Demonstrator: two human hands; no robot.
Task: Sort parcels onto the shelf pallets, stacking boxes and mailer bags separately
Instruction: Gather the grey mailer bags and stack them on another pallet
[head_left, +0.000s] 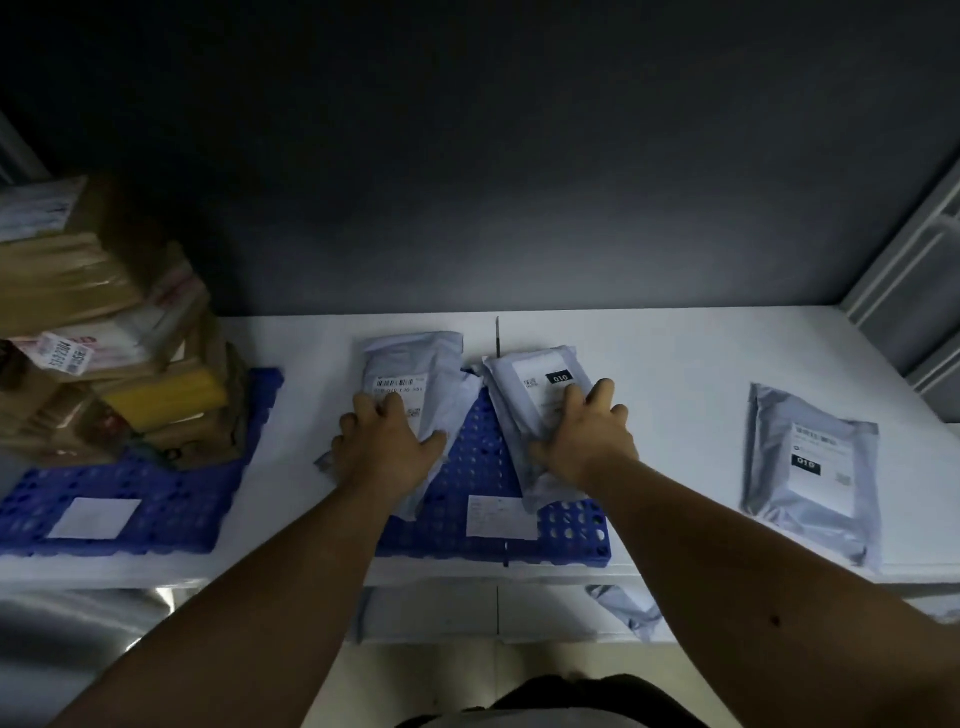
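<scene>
Two grey mailer bags lie on the middle blue pallet (467, 462) on the white shelf (675, 364). My left hand (387, 447) grips the left mailer bag (410, 364), which overhangs the pallet's left edge. My right hand (584, 436) grips the right mailer bag (540, 384), labelled 010, which lies tilted on the pallet. A third mailer bag (815, 473) labelled 010 lies alone on the shelf to the right. On the left blue pallet (156, 499) stands a stack of taped cardboard boxes (98, 332).
White paper labels are stuck to the front of both pallets. A dark wall backs the shelf. A grey metal upright (914, 291) rises at the far right. Below the shelf edge another grey bag (628, 608) shows on a lower level.
</scene>
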